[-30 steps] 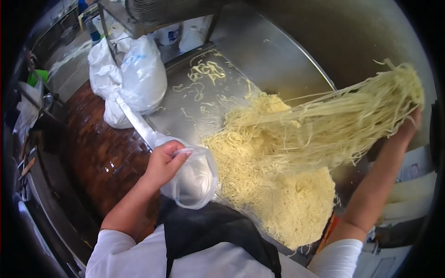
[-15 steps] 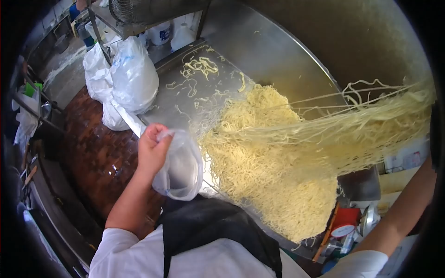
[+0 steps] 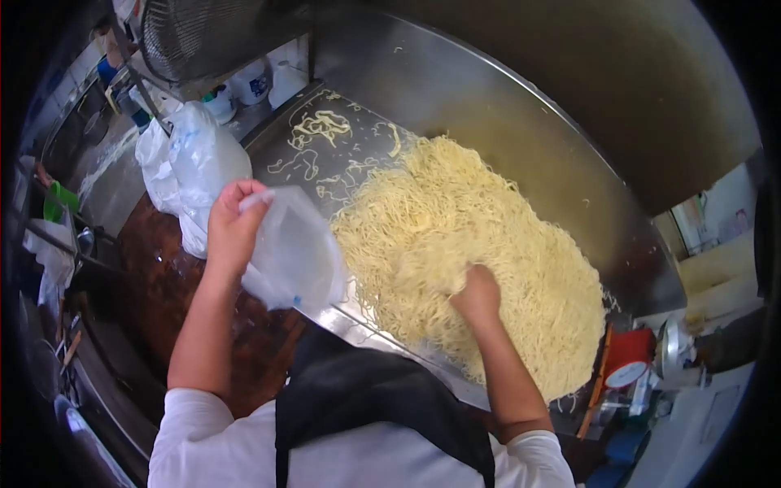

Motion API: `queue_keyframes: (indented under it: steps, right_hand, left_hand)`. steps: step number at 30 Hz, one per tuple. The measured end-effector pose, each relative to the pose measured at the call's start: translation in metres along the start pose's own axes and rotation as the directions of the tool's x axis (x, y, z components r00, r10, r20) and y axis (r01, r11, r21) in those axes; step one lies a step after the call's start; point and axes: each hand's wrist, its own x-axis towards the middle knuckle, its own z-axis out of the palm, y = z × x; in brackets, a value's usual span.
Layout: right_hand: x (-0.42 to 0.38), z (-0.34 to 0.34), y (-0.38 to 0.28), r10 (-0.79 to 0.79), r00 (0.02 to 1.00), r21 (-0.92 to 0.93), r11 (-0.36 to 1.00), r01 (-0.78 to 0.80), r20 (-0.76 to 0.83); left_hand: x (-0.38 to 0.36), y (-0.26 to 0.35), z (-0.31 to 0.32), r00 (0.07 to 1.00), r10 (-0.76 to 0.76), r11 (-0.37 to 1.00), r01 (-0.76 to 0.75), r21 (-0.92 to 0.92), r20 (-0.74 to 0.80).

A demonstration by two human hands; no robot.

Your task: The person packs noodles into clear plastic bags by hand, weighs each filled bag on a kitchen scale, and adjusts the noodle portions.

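A large heap of pale yellow noodles covers much of the metal table. My left hand pinches the rim of a clear plastic bag, which hangs beside the heap's left side, over the table's near edge. My right hand is down in the middle of the heap, its fingers closed on noodles and partly hidden by them. Loose noodle strands lie on the bare metal at the table's far left.
A stuffed white plastic bag stands left of the table. Behind it are a fan and white jugs. A red scale sits at the right. A tall metal panel rises behind the noodles.
My right hand has come from the far right down into the heap, and the stretched noodles are no longer in the air. My left hand has moved up and left with the bag.
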Motion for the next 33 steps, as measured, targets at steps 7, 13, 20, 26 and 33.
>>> queue_keyframes:
  steps: [7, 13, 20, 26, 33]
  right_hand:
    - [-0.028, 0.000, 0.018, 0.066, 0.974, 0.662, 0.744, 0.097, -0.217]
    - [-0.004, -0.179, 0.048, 0.179, 0.697, 0.701, 0.387, 0.599, -0.694]
    - [-0.022, -0.396, 0.076, 0.320, 0.641, 0.689, 0.057, 0.722, -0.698]
    - [0.004, -0.464, 0.126, 0.302, 0.603, 0.674, 0.323, 0.664, -0.738]
    - [0.041, -0.314, 0.111, 0.182, 0.733, 0.624, 0.678, 0.389, -0.655]
  left_hand:
    - [0.048, 0.043, 0.015, 0.999, -0.004, 0.988, 0.011, -0.152, 0.044]
    - [0.080, 0.056, 0.025, 0.996, -0.065, 0.865, 0.091, -0.493, 0.068]
    - [0.096, 0.045, 0.038, 0.988, -0.081, 0.738, 0.148, -0.658, 0.131]
    - [0.104, 0.023, 0.029, 0.980, -0.089, 0.698, 0.190, -0.691, 0.179]
    - [0.083, 0.014, 0.010, 0.981, -0.192, 0.892, 0.187, -0.411, 0.030]
